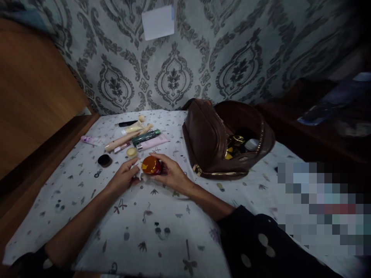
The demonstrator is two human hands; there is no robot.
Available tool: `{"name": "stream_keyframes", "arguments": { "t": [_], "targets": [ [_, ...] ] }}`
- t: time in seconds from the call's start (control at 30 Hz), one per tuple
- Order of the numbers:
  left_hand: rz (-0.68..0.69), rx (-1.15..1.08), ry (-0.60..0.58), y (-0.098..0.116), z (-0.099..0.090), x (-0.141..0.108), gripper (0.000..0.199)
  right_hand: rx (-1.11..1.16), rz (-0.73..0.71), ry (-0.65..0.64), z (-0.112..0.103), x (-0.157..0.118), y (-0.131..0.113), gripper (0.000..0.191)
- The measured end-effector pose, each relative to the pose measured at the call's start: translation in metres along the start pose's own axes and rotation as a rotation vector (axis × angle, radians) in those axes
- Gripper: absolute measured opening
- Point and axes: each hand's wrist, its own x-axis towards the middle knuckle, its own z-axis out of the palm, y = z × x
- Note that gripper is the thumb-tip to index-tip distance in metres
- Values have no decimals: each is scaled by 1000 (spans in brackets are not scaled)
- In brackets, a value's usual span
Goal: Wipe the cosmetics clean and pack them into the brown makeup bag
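An orange-lidded red jar (151, 165) is held in my right hand (171, 173), the fingers wrapped round its right side. My left hand (125, 175) is at the jar's left, its fingers curled around a small whitish thing that is too blurred to name. Beyond my hands lie a small yellow round pot (131, 152), a pink tube (154, 142), a green tube (145, 137), a long beige tube (121, 141) and a cream tube (132, 127). A black round container (104, 160) sits to the left.
A brown bag (205, 143) stands unzipped at the right with items inside. A wooden panel (37, 77) borders the left side. Patterned wall covering rises behind the printed white sheet (174, 239). A pink-white tube (92, 140) and a black pen-like item (128, 124) lie farther back.
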Motion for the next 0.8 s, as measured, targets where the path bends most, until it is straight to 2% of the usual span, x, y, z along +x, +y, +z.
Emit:
{"name": "stream_keyframes", "arguments": {
  "t": [0.1,0.2,0.27,0.37,0.47,0.6,0.67,0.8],
  "targets": [
    [50,30,2,1,1,-3,46,12,56,46,0,1,-2,62],
    [112,82,54,1,2,-4,45,-44,81,16,-2,0,-7,60],
    [172,122,69,2,2,-5,43,-125,79,4,-3,0,-10,58],
    [256,249,95,4,2,-5,40,-342,32,57,-4,0,-12,54],
    [418,432,104,7,1,-7,33,-458,-20,65,-4,-1,-9,55],
    [634,561,92,8,3,-11,25,-403,26,-19,-5,-2,-7,68],
    [695,595,81,9,4,-13,26,-370,59,-26,-5,-2,-7,63],
    [761,692,54,9,5,-15,29,-246,105,44,-7,0,-10,48]
  ]
}}
